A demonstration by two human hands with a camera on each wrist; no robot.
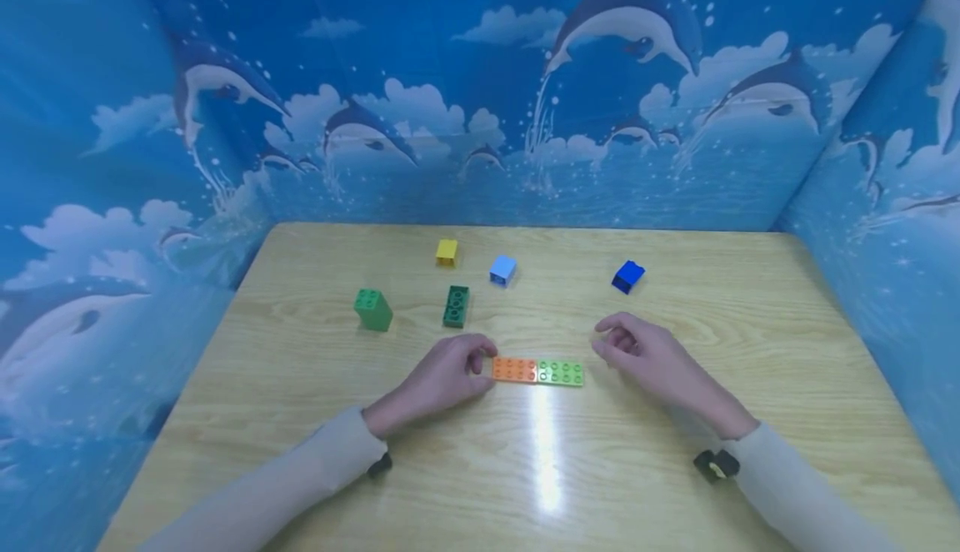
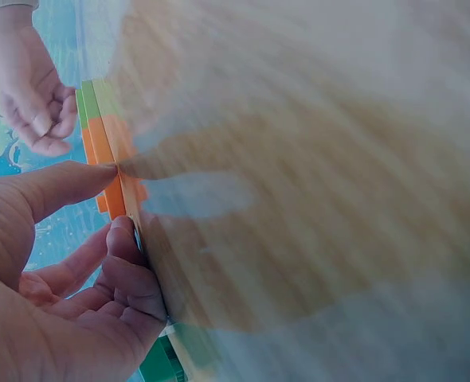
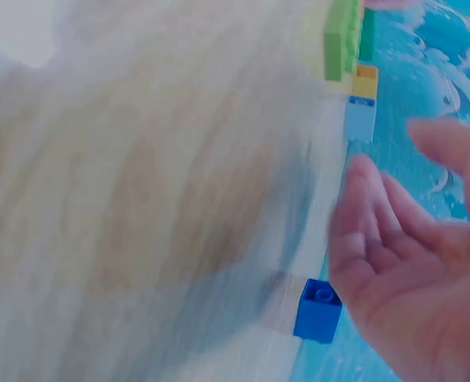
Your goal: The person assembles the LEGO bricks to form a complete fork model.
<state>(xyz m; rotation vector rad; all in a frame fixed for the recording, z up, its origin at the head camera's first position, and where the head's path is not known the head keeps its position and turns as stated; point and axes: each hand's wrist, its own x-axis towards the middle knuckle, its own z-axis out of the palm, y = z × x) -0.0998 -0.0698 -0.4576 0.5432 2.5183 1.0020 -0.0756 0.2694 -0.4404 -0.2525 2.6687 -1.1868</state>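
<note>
On the wooden table, an orange toy building brick [image 1: 514, 369] lies end to end with a light green brick [image 1: 560, 373], studs up. My left hand [image 1: 450, 373] holds the orange brick at its left end, thumb at the near side and bent forefinger at the far corner; the left wrist view shows the thumb tip against the orange brick [image 2: 107, 159]. To the right of the light green brick, apart from it, my right hand [image 1: 648, 356] hovers with loosely bent fingers and nothing between them. A dark blue brick [image 1: 627, 277] lies beyond that hand.
Farther back are a tall green brick stack [image 1: 373, 310], a dark green brick [image 1: 456, 307] with its hollow side up, a yellow brick [image 1: 447, 253] and a light blue brick [image 1: 502, 270]. A dolphin-printed backdrop [image 1: 450, 185] encloses the table's back and sides.
</note>
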